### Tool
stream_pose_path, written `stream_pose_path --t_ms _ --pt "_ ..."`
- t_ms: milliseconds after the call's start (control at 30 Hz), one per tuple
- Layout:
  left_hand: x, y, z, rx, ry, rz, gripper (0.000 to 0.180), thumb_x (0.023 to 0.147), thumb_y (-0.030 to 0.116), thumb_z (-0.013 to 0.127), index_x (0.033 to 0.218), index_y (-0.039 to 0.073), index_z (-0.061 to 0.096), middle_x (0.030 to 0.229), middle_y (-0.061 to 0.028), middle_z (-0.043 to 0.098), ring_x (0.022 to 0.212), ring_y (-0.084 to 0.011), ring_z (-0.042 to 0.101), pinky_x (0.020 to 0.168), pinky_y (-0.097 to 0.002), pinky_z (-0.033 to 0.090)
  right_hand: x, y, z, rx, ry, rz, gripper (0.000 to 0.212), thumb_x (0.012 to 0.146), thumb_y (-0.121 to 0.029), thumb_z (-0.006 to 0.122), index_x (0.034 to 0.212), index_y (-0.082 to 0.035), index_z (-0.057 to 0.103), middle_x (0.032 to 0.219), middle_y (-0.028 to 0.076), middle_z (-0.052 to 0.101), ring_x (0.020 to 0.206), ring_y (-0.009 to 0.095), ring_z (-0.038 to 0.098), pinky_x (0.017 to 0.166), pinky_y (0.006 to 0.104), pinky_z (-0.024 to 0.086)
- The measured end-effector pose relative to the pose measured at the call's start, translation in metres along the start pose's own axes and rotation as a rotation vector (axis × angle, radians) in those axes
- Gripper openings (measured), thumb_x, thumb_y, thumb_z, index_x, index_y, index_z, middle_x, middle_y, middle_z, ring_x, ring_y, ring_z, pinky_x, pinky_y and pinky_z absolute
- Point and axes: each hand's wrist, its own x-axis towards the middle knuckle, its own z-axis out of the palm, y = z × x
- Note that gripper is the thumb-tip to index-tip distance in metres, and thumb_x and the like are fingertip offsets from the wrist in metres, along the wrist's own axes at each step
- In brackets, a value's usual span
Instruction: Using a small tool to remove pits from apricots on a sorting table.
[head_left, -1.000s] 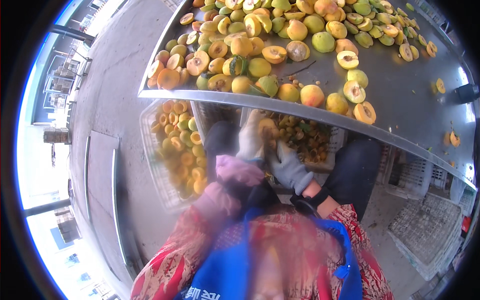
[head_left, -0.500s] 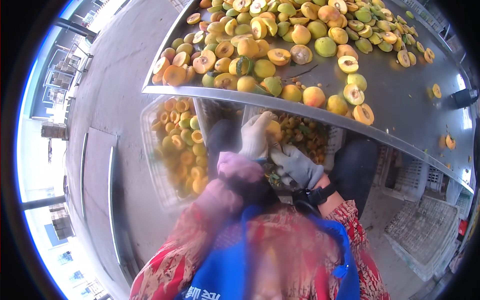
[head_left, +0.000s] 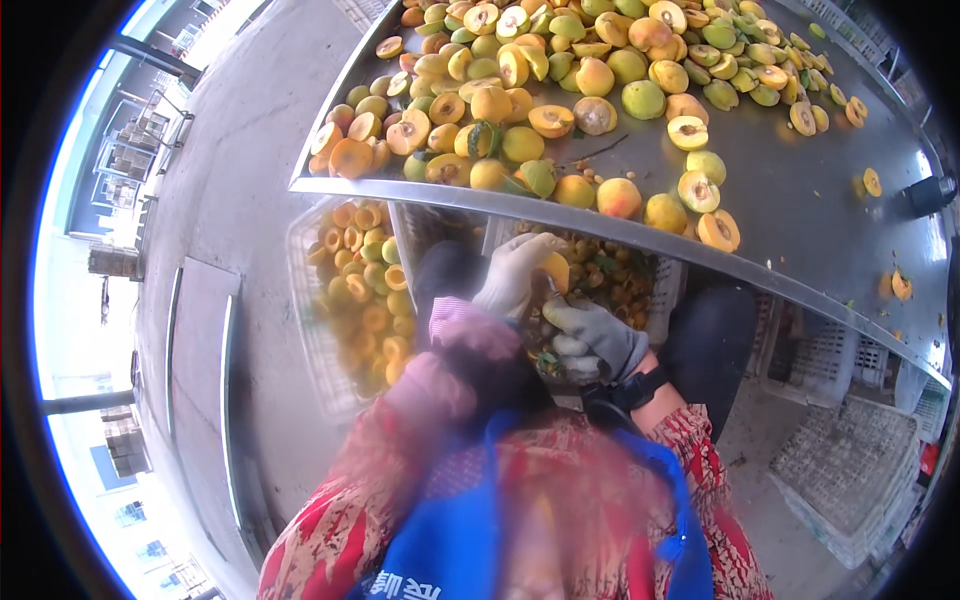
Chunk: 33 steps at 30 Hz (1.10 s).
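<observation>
My left hand (head_left: 508,277), in a whitish glove, holds a yellow peach half (head_left: 555,270) below the table edge. Close beside it, my right hand (head_left: 600,340) in a grey glove is closed, its thumb toward the peach. Whatever the right fingers grip is too small and hidden to make out. Beneath both hands, a crate (head_left: 668,298) holds dark-centred fruit pieces and some green leaves. To the left, hollowed peach halves (head_left: 372,318) fill a pale plastic crate (head_left: 303,290).
Before me, a metal table (head_left: 790,220) with a raised rim (head_left: 500,204) carries a heap of whole and cut peaches (head_left: 490,102). A black cylinder (head_left: 930,194) sits at its right side. Stacked crates (head_left: 850,460) stand lower right; a flat board (head_left: 200,350) lies on the floor at left.
My right hand has drawn slightly down and away from the peach half, opening a small gap between the hands. The left hand has shifted a little, still holding the peach half.
</observation>
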Motion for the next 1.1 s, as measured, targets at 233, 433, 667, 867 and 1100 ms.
stream_pose_path --t_ms 233,433,667,867,1100 --pt "-0.016 -0.002 0.026 -0.025 0.117 0.063 0.026 0.086 0.020 0.062 0.095 -0.005 0.059 0.072 -0.0149 0.064 0.063 -0.0202 0.061 0.054 -0.0294 0.046 -0.010 0.013 -0.016 -0.063 -0.172 -0.051 0.014 0.096 -0.024 0.051 0.105 -0.014 0.056 0.067 -0.006 0.047 0.042 0.003 0.035 0.034 0.0206 0.028" --pt "-0.044 0.000 0.052 0.088 -0.001 0.551 0.033 0.089 0.029 0.060 0.100 -0.003 0.060 0.077 -0.0120 0.063 0.061 -0.0197 0.059 0.052 -0.0295 0.046 -0.023 0.027 -0.012 0.183 -0.532 -0.058 0.020 0.096 -0.033 0.048 0.099 -0.015 0.057 0.063 -0.006 0.045 0.040 0.006 0.035 0.036 0.0232 0.029" --pt "-0.042 0.016 0.025 -0.458 0.067 0.296 0.030 0.095 0.032 0.053 0.093 0.002 0.058 0.078 -0.0116 0.061 0.065 -0.0239 0.060 0.055 -0.0315 0.049 -0.031 0.031 0.017 0.053 -0.525 -0.265 0.019 0.096 -0.028 0.049 0.097 -0.011 0.058 0.060 -0.006 0.043 0.043 0.008 0.040 0.039 0.0248 0.032" --pt "-0.068 0.067 -0.097 0.349 0.810 0.542 0.038 0.090 0.028 0.058 0.111 -0.004 0.059 0.100 -0.0150 0.064 0.088 -0.0226 0.063 0.075 -0.0342 0.051 0.038 0.045 -0.051 -1.470 0.828 -0.551 0.030 0.089 -0.032 0.053 0.103 -0.006 0.052 0.069 0.009 0.057 0.054 0.023 0.056 0.053 0.0368 0.046" --pt "-0.034 0.119 -0.046 1.194 0.814 0.406 0.047 0.084 0.028 0.063 0.123 0.003 0.057 0.106 -0.0136 0.065 0.090 -0.0196 0.063 0.081 -0.0310 0.049 0.031 0.022 -0.016 -1.117 0.567 -0.549 0.035 0.088 -0.028 0.051 0.112 -0.003 0.050 0.098 0.029 0.061 0.096 0.047 0.058 0.084 0.0496 0.046"
